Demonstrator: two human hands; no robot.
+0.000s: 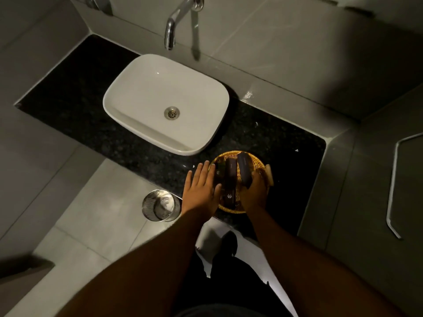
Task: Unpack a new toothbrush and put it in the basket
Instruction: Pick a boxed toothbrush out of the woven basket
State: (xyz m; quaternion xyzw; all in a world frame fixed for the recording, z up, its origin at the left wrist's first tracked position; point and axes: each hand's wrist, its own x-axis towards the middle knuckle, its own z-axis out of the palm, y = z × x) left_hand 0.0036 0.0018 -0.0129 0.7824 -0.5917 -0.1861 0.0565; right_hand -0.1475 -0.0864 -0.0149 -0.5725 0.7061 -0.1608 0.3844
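Observation:
A round woven basket (258,160) sits on the black granite counter (73,97) to the right of the basin. Inside lie dark slim boxes: one long box (230,188) with a small white logo, and another dark box (244,167) beside it. My right hand (254,193) rests in the basket with its fingers curled around the near end of the right-hand dark box. My left hand (201,188) lies flat with fingers spread at the basket's left rim, holding nothing. No bare toothbrush is visible.
A white basin (146,88) sits mid-counter under a chrome tap (174,26). A steel waste bin (160,208) stands on the tiled floor below the counter's front edge. A pale object (269,173) lies at the basket's right. A metal rail (393,184) is on the right wall.

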